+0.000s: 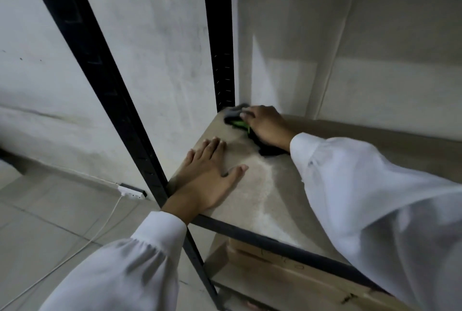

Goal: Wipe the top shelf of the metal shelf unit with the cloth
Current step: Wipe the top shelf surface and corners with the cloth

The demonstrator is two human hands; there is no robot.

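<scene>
1. The cloth (235, 116), dark with a green patch, sits at the far-left corner of the top shelf (280, 210), hard against the rear post (220, 48).
2. Its long axis runs diagonally from that corner back toward near-right, and its tail end lies under the right wrist.
3. The right hand (267, 128) is on top of the cloth, palm down. Its fingers are laid over the cloth and pressing, not wrapped round it as far as the blur shows.
4. The left hand (207, 180) lies flat on the board with fingers straight and spread, near-left, just inside the front post (100, 73). It holds nothing and reads as a brace. It is clear of the cloth, with bare board between them.
5. Key relation: the cloth is already as far left and as far back as it can go. My read is that the next stroke can only go right along the back edge or toward the near edge. The right hand owns that stroke, and the left hand sits in the near-left part of the path.
6. A paler dusty streak (265, 185) runs between the hands toward the near edge, so that area is probably still to do. The shelf also extends right, under the right sleeve.
7. Writing: there are faint scrawls on the cardboard box (287, 275) on the shelf below and faint marks on the posts, all unreadable. No brand or label is legible.
</scene>
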